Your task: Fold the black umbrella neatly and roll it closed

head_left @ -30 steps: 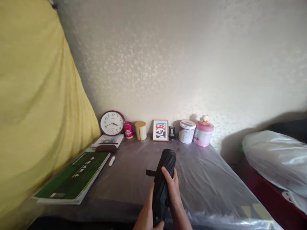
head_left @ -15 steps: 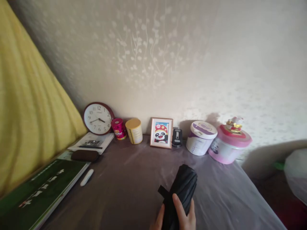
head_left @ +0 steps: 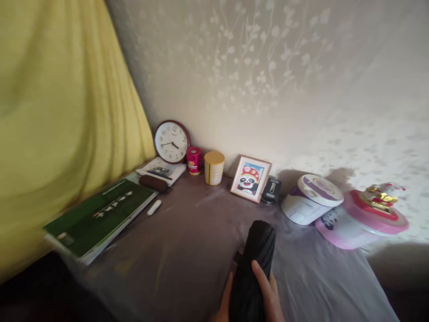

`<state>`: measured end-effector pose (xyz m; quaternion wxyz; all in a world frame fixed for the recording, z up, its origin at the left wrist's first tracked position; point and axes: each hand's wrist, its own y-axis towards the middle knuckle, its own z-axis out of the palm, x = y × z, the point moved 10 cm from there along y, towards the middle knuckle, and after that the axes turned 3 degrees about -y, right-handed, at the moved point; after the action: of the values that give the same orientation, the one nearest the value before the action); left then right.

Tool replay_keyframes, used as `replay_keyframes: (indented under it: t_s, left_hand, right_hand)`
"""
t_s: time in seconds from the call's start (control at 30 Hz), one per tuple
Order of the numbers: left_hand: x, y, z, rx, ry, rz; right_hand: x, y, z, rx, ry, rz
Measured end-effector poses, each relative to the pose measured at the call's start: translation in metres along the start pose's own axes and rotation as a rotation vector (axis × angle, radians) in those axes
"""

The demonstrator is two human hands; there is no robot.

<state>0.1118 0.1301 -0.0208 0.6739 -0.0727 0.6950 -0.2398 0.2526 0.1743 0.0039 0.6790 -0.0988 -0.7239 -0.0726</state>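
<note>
A black folded umbrella (head_left: 254, 264) is held between my two hands at the bottom of the head view, its far end tilted up and away over the grey cloth. My right hand (head_left: 269, 288) is closed around its right side, thumb or finger lying along the fabric. On the left side, my left hand (head_left: 225, 300) grips it too, though most of that hand falls below the picture edge or behind the umbrella. A short black strap (head_left: 238, 257) sticks out on the umbrella's left.
Along the wall stand a clock (head_left: 172, 142), a pink can (head_left: 193, 161), a yellow-lidded tub (head_left: 214, 169), a panda picture frame (head_left: 250, 179), a black device (head_left: 271, 191), a white tub (head_left: 310, 201) and a pink tub (head_left: 357, 226). A green book (head_left: 103, 214) lies left, beside a yellow curtain (head_left: 67, 112).
The view has turned left and tilted, so the table things appear shifted right. The strap, which stuck out farther before, now lies closer to the umbrella. Both hands keep their hold.
</note>
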Motion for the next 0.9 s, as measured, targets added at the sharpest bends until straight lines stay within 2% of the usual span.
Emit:
replay_keyframes:
  t_s: [0.07,0.17,0.27,0.37,0.57,0.7,0.8,0.9]
  left_hand:
    - [0.003,-0.010,0.003,-0.020,0.078,0.120]
    - [-0.006,-0.033,0.018,-0.004,0.195,0.342]
    - [-0.016,-0.057,0.035,-0.065,0.268,0.425]
    - [-0.027,-0.079,0.054,-0.164,0.438,0.475]
    - [-0.029,-0.095,0.087,-0.175,0.585,0.500]
    - [-0.023,-0.096,0.108,-0.137,0.635,0.472]
    - [-0.016,-0.098,0.123,-0.102,0.683,0.433]
    - [-0.013,-0.102,0.132,-0.103,0.717,0.415]
  right_hand:
    - [0.004,-0.007,0.006,0.062,0.028,-0.032]
    - [0.010,-0.022,0.005,0.118,0.074,-0.048]
    - [0.014,-0.036,-0.008,0.142,0.094,0.021]
    - [0.022,-0.042,-0.035,0.098,0.028,0.030]
    - [0.046,-0.053,-0.098,-0.070,-0.220,-0.227]
    - [0.049,-0.065,-0.123,-0.154,-0.385,-0.355]
    - [0.051,-0.073,-0.119,-0.031,-0.418,-0.484]
    - [0.050,-0.077,-0.118,0.109,-0.326,-0.538]
